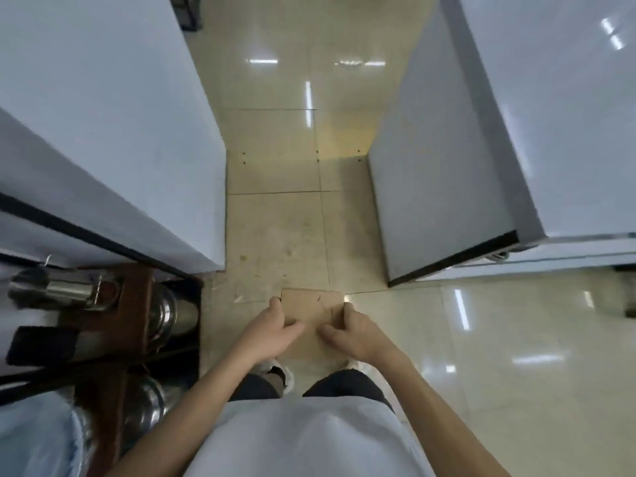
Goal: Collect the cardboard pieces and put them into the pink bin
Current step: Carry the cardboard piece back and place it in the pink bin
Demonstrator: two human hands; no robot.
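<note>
Cardboard piece point(311, 316) held flat above floor point(275, 235), left hand point(275, 327) and right hand point(347, 330) pinching opposite edges, thumbs on top. Pink bin unseen (search needed). Risk: thin sheet slipping or buckling.

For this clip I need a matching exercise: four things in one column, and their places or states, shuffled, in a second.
Things:
1. cardboard piece
2. left hand
3. right hand
4. metal flasks

Places or states:
A. grips the cardboard's right edge
B. in a dark rack at the left
C. held flat between both hands, above the tiled floor
D. grips the cardboard's left edge

Pairs: 1-C, 2-D, 3-A, 4-B
</note>
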